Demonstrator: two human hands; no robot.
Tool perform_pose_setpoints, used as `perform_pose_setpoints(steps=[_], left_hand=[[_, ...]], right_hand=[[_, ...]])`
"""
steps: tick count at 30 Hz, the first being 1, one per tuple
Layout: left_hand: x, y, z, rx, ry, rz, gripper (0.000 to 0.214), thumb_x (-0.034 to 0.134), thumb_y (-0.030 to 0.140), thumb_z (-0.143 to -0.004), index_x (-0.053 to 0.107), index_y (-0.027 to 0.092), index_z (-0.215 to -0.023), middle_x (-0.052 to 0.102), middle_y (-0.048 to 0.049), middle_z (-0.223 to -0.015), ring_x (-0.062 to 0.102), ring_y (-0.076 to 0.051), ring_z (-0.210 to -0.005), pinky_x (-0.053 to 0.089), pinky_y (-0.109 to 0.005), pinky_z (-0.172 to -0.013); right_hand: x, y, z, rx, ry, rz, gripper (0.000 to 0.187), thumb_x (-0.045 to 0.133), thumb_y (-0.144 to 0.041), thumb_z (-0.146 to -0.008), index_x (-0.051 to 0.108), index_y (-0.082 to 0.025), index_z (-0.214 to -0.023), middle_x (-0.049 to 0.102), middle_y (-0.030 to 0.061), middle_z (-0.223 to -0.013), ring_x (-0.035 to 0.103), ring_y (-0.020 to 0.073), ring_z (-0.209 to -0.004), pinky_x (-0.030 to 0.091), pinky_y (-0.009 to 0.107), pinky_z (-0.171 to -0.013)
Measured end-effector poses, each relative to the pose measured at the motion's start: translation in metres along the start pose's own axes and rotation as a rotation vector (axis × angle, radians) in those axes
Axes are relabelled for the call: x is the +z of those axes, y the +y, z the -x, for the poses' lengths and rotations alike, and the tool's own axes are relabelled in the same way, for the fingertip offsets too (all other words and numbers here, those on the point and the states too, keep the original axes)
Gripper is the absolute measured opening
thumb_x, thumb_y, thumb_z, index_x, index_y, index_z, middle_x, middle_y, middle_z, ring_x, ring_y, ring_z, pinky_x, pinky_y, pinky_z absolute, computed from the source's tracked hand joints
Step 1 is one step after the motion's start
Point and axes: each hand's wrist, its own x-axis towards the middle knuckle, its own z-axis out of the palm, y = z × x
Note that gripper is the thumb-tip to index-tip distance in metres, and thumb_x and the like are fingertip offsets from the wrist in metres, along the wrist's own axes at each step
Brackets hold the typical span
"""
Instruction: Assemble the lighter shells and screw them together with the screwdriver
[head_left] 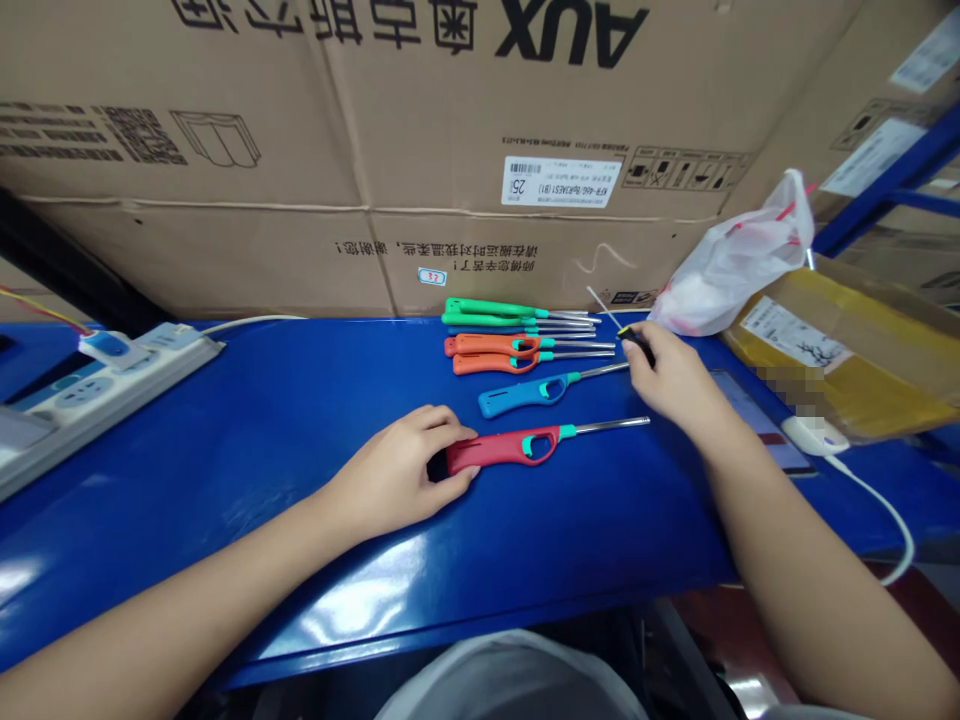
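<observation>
My left hand (412, 460) grips the handle end of a red long-nosed lighter (502, 449), which lies on the blue table with its metal tube pointing right. In my right hand (671, 375) is a small screwdriver (630, 340) with a black and yellow handle, its thin shaft pointing up and left. Just beyond the red lighter lies a blue lighter (517, 395), its tip close to my right hand. Further back are orange lighters (480, 363) and green lighters (487, 308), side by side and partly overlapping.
A large cardboard box (300, 250) stands along the table's back edge. On the left is a white power strip (112, 385) with plugs. At right are a white plastic bag (727, 270), a yellow-taped box (862, 350), a flat tablet-like device (757, 420) and a white cable (892, 500).
</observation>
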Motion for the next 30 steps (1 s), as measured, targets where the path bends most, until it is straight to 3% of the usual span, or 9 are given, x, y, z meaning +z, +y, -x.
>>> perform_pose_setpoints(steps=[4,8,12,15,17,21,25,28,30], left_hand=[[0.004,0.001,-0.003,0.033,0.087,-0.003,0.032,0.063,0.039,-0.093,0.072,0.019,-0.115,0.068,-0.0094,-0.109,0.063,-0.024,-0.1,0.053,-0.042,-0.094],[0.002,0.002,-0.013,0.019,0.164,0.031,0.03,0.059,0.037,-0.095,0.071,0.02,-0.117,0.067,-0.0095,-0.116,0.061,-0.025,-0.109,0.052,-0.043,-0.099],[0.003,0.002,-0.042,0.014,0.074,-0.034,0.036,0.058,0.036,-0.096,0.066,0.016,-0.124,0.065,-0.0127,-0.123,0.061,-0.027,-0.116,0.05,-0.045,-0.105],[0.012,0.001,-0.071,-0.004,0.009,-0.142,0.04,0.064,0.039,-0.093,0.066,0.013,-0.123,0.065,-0.017,-0.123,0.061,-0.033,-0.117,0.053,-0.05,-0.099],[0.018,0.001,-0.086,0.031,-0.038,-0.177,0.035,0.067,0.035,-0.091,0.068,0.01,-0.115,0.066,-0.0178,-0.115,0.065,-0.033,-0.107,0.057,-0.048,-0.091],[0.019,-0.002,-0.1,0.082,-0.03,-0.195,0.023,0.061,0.021,-0.094,0.069,0.009,-0.112,0.066,-0.0154,-0.109,0.064,-0.028,-0.106,0.055,-0.044,-0.095],[0.0,-0.018,-0.1,0.163,0.105,-0.206,0.029,0.056,0.02,-0.097,0.065,0.011,-0.123,0.062,-0.0157,-0.113,0.061,-0.027,-0.109,0.053,-0.045,-0.097],[-0.012,-0.039,-0.102,0.198,0.257,-0.219,0.031,0.052,0.021,-0.098,0.064,0.013,-0.126,0.06,-0.0139,-0.113,0.06,-0.026,-0.109,0.052,-0.045,-0.1],[-0.015,-0.054,-0.104,0.172,0.279,-0.237,0.032,0.051,0.023,-0.099,0.065,0.013,-0.126,0.06,-0.0138,-0.112,0.059,-0.027,-0.109,0.051,-0.045,-0.1]], right_hand=[[0.001,0.004,-0.002,0.142,-0.005,-0.023,0.022,0.051,-0.032,-0.088,0.059,-0.02,-0.104,0.072,0.0123,-0.088,0.068,0.0299,-0.077,0.052,0.041,-0.073],[-0.005,0.011,-0.004,0.201,0.07,-0.03,0.038,0.058,-0.028,-0.079,0.058,-0.018,-0.115,0.071,0.0096,-0.084,0.064,0.026,-0.067,0.051,0.038,-0.068],[-0.013,0.014,-0.007,0.292,0.228,-0.209,0.034,0.063,-0.038,-0.078,0.067,-0.022,-0.107,0.071,0.0043,-0.078,0.053,0.017,-0.048,0.048,0.033,-0.055],[-0.017,0.013,-0.009,0.363,0.284,-0.376,0.031,0.062,-0.042,-0.078,0.073,-0.02,-0.097,0.071,0.0042,-0.071,0.051,0.015,-0.041,0.046,0.031,-0.046],[-0.019,0.012,-0.01,0.389,0.356,-0.414,0.03,0.066,-0.04,-0.076,0.075,-0.018,-0.093,0.067,0.0025,-0.063,0.055,0.0167,-0.042,0.048,0.032,-0.048],[-0.026,0.016,-0.011,0.416,0.497,-0.406,0.027,0.072,-0.041,-0.072,0.073,-0.019,-0.088,0.059,-0.0002,-0.055,0.058,0.0195,-0.045,0.047,0.033,-0.048],[-0.035,0.023,-0.012,0.386,0.622,-0.29,0.021,0.069,-0.042,-0.075,0.067,-0.022,-0.083,0.066,0.0052,-0.071,0.062,0.0232,-0.062,0.052,0.039,-0.065],[-0.038,0.026,-0.012,0.398,0.586,-0.146,0.017,0.066,-0.039,-0.076,0.059,-0.024,-0.073,0.067,0.0089,-0.077,0.064,0.0283,-0.075,0.05,0.044,-0.08],[-0.036,0.027,-0.013,0.411,0.535,-0.079,0.015,0.065,-0.037,-0.075,0.056,-0.025,-0.071,0.065,0.0088,-0.073,0.064,0.0306,-0.077,0.05,0.046,-0.082]])
